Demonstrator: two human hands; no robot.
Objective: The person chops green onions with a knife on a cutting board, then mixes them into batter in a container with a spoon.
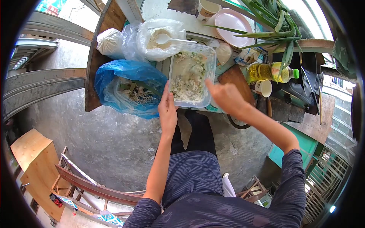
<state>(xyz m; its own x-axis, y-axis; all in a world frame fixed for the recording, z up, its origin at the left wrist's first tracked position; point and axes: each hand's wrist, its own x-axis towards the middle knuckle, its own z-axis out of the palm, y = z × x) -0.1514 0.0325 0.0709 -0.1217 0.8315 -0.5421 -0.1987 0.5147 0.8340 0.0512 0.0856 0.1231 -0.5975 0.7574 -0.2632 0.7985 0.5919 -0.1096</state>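
Note:
A clear rectangular plastic container [211, 72] stands at the table's near edge. In it lies a pale, wet floury mixture [187, 81] flecked with chopped green pieces. My left hand [167, 108] grips the container's near-left side, thumb up against the wall. Over the right rim is my right hand [227, 98], slightly blurred, its fingers curled and pointing toward the mixture; whatever they hold, if anything, is hidden. Left of the container, a blue plastic bag [108, 78] holds root trimmings and peelings. Behind it, a white spoon [164, 38] rests in an open bag of flour [146, 32].
A tied white bag [109, 42] stands at back left. On the right are a brown board [236, 80], an oil bottle [272, 72], a paper cup [263, 88] and black cookware. A pink plate [234, 28] and long green leaves [273, 19] lie at the back.

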